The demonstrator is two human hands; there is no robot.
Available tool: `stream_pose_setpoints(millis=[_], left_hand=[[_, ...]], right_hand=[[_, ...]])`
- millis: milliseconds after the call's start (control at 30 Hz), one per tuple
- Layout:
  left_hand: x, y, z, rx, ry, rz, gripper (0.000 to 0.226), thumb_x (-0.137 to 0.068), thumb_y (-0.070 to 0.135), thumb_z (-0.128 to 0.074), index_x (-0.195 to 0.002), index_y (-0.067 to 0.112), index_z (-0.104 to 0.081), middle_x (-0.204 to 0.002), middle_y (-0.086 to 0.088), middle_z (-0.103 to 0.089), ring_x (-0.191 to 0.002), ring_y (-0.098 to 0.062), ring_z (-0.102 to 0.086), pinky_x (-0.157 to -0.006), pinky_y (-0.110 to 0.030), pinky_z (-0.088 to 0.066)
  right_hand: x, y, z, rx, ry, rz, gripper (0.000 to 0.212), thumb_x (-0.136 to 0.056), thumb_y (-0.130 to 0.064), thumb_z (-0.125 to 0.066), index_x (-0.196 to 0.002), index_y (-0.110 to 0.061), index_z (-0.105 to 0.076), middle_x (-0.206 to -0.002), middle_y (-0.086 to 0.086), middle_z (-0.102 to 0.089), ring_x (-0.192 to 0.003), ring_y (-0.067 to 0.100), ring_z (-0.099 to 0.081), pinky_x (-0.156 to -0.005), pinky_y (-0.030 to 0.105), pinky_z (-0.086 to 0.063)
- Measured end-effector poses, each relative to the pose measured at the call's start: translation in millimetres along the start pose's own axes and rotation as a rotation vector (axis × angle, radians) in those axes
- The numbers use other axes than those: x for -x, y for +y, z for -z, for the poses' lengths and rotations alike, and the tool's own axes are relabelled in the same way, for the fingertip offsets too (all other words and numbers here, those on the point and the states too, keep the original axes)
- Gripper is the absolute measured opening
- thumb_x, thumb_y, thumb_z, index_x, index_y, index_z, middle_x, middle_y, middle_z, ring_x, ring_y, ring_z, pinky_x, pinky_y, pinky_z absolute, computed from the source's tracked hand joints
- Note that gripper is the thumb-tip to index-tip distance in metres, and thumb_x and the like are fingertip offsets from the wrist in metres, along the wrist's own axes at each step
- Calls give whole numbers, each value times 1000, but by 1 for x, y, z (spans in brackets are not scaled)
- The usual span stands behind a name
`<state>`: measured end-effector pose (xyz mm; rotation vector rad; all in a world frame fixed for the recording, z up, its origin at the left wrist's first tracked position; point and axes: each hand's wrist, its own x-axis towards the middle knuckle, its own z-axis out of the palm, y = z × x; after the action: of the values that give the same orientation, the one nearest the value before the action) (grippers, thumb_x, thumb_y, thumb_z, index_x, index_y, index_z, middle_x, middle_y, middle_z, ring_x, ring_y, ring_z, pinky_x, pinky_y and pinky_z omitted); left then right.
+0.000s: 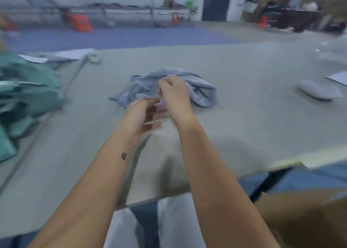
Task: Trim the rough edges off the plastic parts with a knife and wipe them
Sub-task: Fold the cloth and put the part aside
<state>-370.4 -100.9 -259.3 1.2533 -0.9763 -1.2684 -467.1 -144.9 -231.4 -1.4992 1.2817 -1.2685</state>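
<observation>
The view is blurred by motion. A crumpled light-blue cloth (202, 92) lies on the grey table (244, 116) in the middle. Both hands hover just in front of it, close together. My right hand (174, 93) has its fingers curled and seems to pinch a small pale translucent plastic part (161, 102) at its fingertips. My left hand (142, 114) is just below and to the left, fingers stretched out toward the right hand and almost touching that piece. I see no knife.
A heap of teal fabric (28, 92) fills the table's left side. A pale oval object (317, 92) and a paper sheet (338, 78) lie at right, a tape roll (93, 57) at the back left. A cardboard box (309, 221) stands below the table's near edge.
</observation>
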Motion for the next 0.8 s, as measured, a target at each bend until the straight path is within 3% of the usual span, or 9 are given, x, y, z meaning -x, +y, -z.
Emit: stream_pose_setpoints(millis=[100,267,300,367,433,500,600,700,800], left_hand=[[-6,-2,60,32,273,-40,22,-94,12,-43,-84,21,-61,-65,4,-70,-57,-6,-66,-54,-22,-50],[-26,0,108,-111,499,-115,26,-89,4,-44,-77,21,-60,-66,4,-65,-56,-4,-59,-48,-19,-41],[-33,2,112,-156,519,-134,25,-88,5,-45,-76,21,-61,-66,5,-65,-59,-7,-58,-50,-21,-41],[-51,3,114,-251,535,-151,24,-86,6,-48,-74,22,-61,-70,6,-64,-67,-11,-56,-60,-26,-42],[-66,-1,114,-360,556,-133,21,-84,12,-49,-72,24,-62,-76,7,-66,-67,-10,-54,-64,-27,-40],[-73,-9,114,-547,599,-110,19,-80,23,-47,-71,30,-62,-77,13,-66,-66,-8,-54,-59,-25,-37],[-77,-17,116,-597,642,-124,18,-77,29,-46,-70,33,-63,-73,17,-66,-67,-10,-58,-57,-25,-36],[-78,-15,116,-457,669,-128,19,-82,21,-48,-73,27,-64,-77,13,-69,-74,-12,-61,-68,-28,-46],[-71,-6,115,-83,739,-235,29,-83,0,-41,-76,20,-61,-74,4,-66,-67,-9,-60,-67,-27,-47]], right_hand=[[-13,8,-40,319,-88,84,17,-88,-21,-54,-104,-15,-58,-101,8,-66,-100,28,-60,-80,33,-44],[-48,20,-43,726,-160,16,80,-79,-55,-63,-140,-12,-34,-130,13,-59,-119,33,-56,-91,41,-44],[-52,23,-42,800,-182,8,76,-79,-61,-60,-135,-13,-43,-125,12,-62,-114,32,-58,-88,40,-45],[-62,30,-41,871,-229,28,49,-81,-61,-56,-97,-15,-60,-96,8,-66,-90,30,-61,-68,34,-44],[-72,33,-39,913,-265,48,34,-86,-45,-57,-69,-17,-47,-73,5,-56,-75,28,-55,-53,31,-31],[-86,33,-38,1011,-293,116,30,-91,-26,-55,-64,-15,-45,-70,9,-56,-76,31,-58,-56,33,-33],[-117,31,-40,925,-178,172,18,-96,-13,-48,-97,-3,-63,-101,23,-66,-97,35,-60,-74,33,-37],[-136,17,-63,562,-200,60,62,-94,-18,-55,-149,-14,-27,-132,17,-51,-118,32,-50,-93,34,-39],[-122,-1,-116,559,-387,167,89,-88,-27,-62,-155,-30,-2,-159,7,-22,-143,32,-27,-116,48,-26]])
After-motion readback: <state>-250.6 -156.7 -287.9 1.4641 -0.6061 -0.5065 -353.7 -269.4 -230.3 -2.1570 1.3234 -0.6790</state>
